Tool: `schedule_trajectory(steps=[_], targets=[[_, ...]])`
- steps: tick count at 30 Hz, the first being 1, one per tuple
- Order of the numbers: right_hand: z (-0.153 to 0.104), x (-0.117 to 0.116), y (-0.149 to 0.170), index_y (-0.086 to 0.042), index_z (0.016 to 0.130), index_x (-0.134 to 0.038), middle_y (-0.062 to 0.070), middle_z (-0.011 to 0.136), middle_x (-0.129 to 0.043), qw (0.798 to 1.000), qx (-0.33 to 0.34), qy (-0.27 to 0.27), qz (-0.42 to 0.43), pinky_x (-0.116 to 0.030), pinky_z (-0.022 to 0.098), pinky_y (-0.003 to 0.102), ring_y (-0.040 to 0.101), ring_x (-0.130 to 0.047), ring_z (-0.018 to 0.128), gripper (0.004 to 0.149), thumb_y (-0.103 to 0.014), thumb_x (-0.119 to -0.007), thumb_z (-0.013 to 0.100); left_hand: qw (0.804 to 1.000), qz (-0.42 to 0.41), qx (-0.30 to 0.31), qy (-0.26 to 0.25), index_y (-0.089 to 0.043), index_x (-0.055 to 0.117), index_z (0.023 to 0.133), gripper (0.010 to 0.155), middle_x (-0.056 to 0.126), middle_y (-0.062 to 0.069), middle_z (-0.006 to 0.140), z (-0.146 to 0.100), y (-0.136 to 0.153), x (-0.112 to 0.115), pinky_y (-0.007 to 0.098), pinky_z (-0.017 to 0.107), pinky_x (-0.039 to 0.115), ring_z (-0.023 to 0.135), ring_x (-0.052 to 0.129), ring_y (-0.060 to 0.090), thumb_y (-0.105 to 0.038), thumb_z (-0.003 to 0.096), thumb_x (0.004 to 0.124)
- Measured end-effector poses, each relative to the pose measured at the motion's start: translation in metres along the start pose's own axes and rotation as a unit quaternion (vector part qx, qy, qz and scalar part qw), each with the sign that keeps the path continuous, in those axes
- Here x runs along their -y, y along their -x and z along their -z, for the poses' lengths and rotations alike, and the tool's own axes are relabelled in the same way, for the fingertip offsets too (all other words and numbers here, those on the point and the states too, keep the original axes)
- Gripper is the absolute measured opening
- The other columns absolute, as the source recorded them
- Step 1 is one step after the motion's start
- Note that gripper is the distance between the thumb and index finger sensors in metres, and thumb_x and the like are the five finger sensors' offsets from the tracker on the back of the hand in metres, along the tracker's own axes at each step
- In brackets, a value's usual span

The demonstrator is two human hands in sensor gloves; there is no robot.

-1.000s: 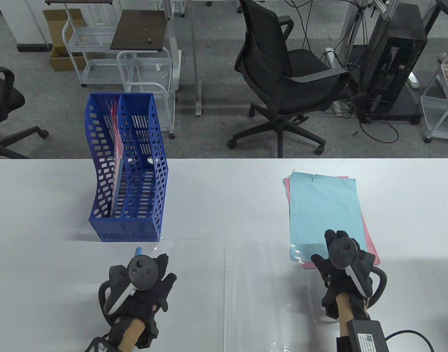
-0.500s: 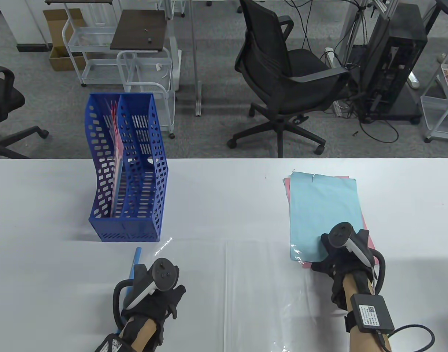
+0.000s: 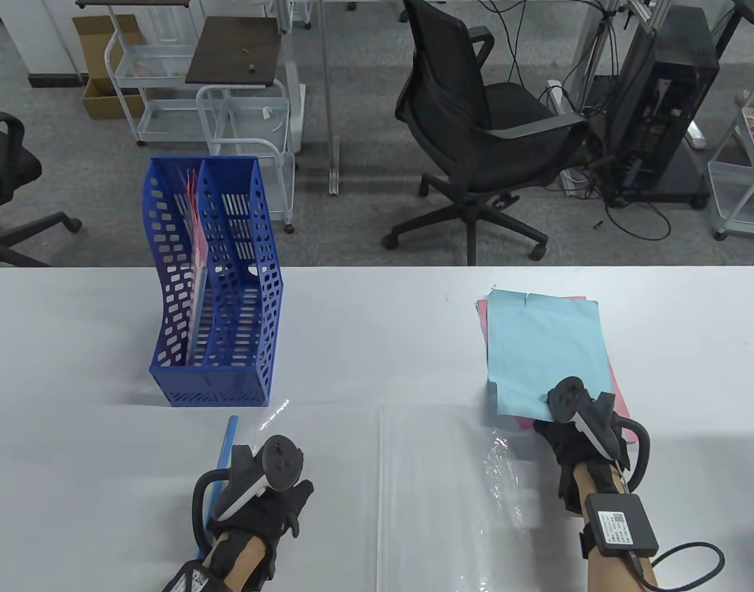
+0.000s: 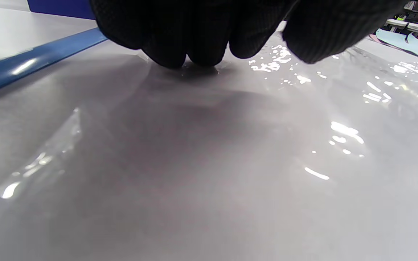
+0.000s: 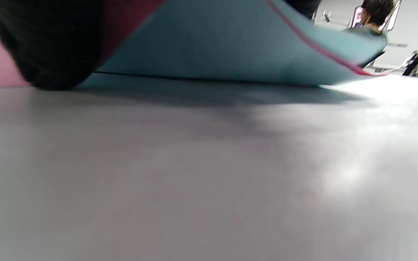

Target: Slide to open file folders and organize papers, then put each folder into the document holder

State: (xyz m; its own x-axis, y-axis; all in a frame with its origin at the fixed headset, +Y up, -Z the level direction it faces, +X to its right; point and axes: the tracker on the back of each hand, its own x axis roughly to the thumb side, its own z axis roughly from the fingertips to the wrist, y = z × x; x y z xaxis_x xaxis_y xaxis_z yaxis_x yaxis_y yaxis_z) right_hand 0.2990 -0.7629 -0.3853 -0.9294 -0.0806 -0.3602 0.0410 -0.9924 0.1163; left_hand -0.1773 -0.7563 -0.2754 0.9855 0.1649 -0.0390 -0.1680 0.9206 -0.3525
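Looking down at the desk: right hand [image 3: 583, 425] pinching the near edge of the blue paper [image 3: 543, 351], stacked on pink sheets [image 3: 623, 404] toward the right edge, long axis running near to far. Left hand [image 3: 262, 493] resting on the clear open folder [image 3: 413, 487] at the near edge, beside its blue slide bar [image 3: 224, 444]; curl of fingers unclear here. Blue document holder [image 3: 213, 290] far left.

Left wrist: fingers [image 4: 198, 40] pressing fingertips down on glossy film [image 4: 230, 163], gripping nothing.

Right wrist: paper edge [image 5: 230, 47] lifted off the desk, fingers [image 5: 49, 47] gripping it. Folder lying left of the paper, right hand nearer.
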Motion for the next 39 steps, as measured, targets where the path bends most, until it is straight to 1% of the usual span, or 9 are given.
schedule_trajectory(steps=[5, 9, 12, 15, 21, 30, 34, 37, 39], targets=[[0.004, 0.003, 0.001, -0.046, 0.089, -0.066, -0.020, 0.098, -0.077, 1.000, 0.004, 0.016, -0.021, -0.075, 0.073, 0.041, 0.017, -0.088, 0.087, 0.059, -0.045, -0.085, 0.034, 1.000, 0.003, 0.001, 0.000, -0.032, 0.075, 0.104, 0.064, 0.084, 0.000, 0.105, 0.001, 0.000, 0.000, 0.053, 0.072, 0.073, 0.095, 0.087, 0.031, -0.053, 0.0436, 0.081], [0.005, 0.005, 0.005, -0.045, 0.094, -0.056, -0.018, 0.104, -0.069, 0.999, 0.029, -0.031, -0.025, -0.074, 0.074, 0.043, 0.017, -0.082, 0.092, 0.069, -0.034, -0.088, 0.034, 1.000, 0.003, 0.002, 0.002, -0.032, 0.076, 0.104, 0.064, 0.084, 0.000, 0.105, 0.001, 0.000, 0.000, 0.053, 0.072, 0.073, 0.096, 0.087, 0.030, -0.053, 0.0435, 0.081], [0.005, 0.007, 0.009, -0.043, 0.095, -0.054, -0.016, 0.105, -0.066, 0.998, 0.039, -0.046, -0.020, -0.073, 0.074, 0.044, 0.016, -0.079, 0.094, 0.069, -0.029, -0.087, 0.036, 1.000, -0.006, 0.003, 0.003, -0.032, 0.076, 0.104, 0.064, 0.085, -0.001, 0.105, 0.001, 0.003, -0.001, 0.053, 0.072, 0.073, 0.095, 0.087, 0.030, -0.053, 0.0436, 0.081], [0.004, 0.007, 0.015, -0.041, 0.093, -0.061, -0.012, 0.102, -0.074, 0.999, 0.034, -0.019, 0.028, -0.075, 0.072, 0.046, 0.017, -0.084, 0.091, 0.059, -0.034, -0.082, 0.038, 1.000, -0.013, 0.004, 0.007, -0.032, 0.076, 0.104, 0.064, 0.085, -0.001, 0.105, 0.002, 0.004, -0.001, 0.053, 0.072, 0.073, 0.096, 0.087, 0.030, -0.053, 0.0436, 0.081], [0.002, 0.012, 0.025, -0.033, 0.089, -0.073, -0.001, 0.095, -0.085, 0.988, 0.045, 0.010, 0.150, -0.076, 0.067, 0.060, 0.033, -0.091, 0.086, 0.051, -0.039, -0.078, 0.039, 1.000, -0.013, 0.005, 0.007, -0.032, 0.076, 0.104, 0.064, 0.085, 0.000, 0.105, 0.002, 0.005, 0.000, 0.053, 0.072, 0.073, 0.096, 0.087, 0.030, -0.053, 0.0436, 0.081], [-0.014, 0.045, 0.023, -0.031, 0.088, -0.076, 0.000, 0.084, -0.096, 0.965, 0.027, 0.104, 0.241, -0.087, 0.061, 0.050, 0.027, -0.106, 0.069, 0.047, -0.036, -0.077, 0.041, 1.000, -0.021, 0.000, 0.009, -0.031, 0.074, 0.104, 0.064, 0.083, 0.000, 0.106, 0.002, 0.006, -0.001, 0.053, 0.072, 0.072, 0.096, 0.086, 0.031, -0.054, 0.0447, 0.079], [-0.030, 0.066, 0.011, -0.031, 0.087, -0.077, 0.000, 0.083, -0.097, 0.946, 0.048, 0.146, 0.287, -0.089, 0.059, 0.048, 0.024, -0.107, 0.067, 0.047, -0.036, -0.077, 0.040, 0.999, -0.052, 0.008, -0.013, -0.030, 0.074, 0.105, 0.065, 0.083, 0.001, 0.107, -0.006, 0.006, -0.009, 0.051, 0.072, 0.072, 0.098, 0.084, 0.030, -0.054, 0.0447, 0.079], [-0.047, 0.081, -0.001, -0.030, 0.087, -0.078, 0.001, 0.082, -0.098, 0.917, 0.087, 0.152, 0.358, -0.090, 0.058, 0.048, 0.024, -0.108, 0.066, 0.047, -0.036, -0.077, 0.040, 0.992, -0.113, 0.045, -0.045, -0.031, 0.070, 0.106, 0.067, 0.079, 0.000, 0.109, -0.014, 0.004, -0.015, 0.051, 0.073, 0.071, 0.100, 0.083, 0.030, -0.055, 0.0447, 0.078], [-0.059, 0.087, -0.009, -0.030, 0.087, -0.078, 0.001, 0.082, -0.098, 0.889, 0.118, 0.148, 0.416, -0.090, 0.057, 0.048, 0.024, -0.109, 0.065, 0.047, -0.036, -0.077, 0.040, 0.979, -0.180, 0.085, -0.042, -0.031, 0.065, 0.108, 0.069, 0.075, 0.000, 0.112, -0.016, 0.002, -0.014, 0.051, 0.075, 0.070, 0.103, 0.079, 0.029, -0.055, 0.0449, 0.078]])
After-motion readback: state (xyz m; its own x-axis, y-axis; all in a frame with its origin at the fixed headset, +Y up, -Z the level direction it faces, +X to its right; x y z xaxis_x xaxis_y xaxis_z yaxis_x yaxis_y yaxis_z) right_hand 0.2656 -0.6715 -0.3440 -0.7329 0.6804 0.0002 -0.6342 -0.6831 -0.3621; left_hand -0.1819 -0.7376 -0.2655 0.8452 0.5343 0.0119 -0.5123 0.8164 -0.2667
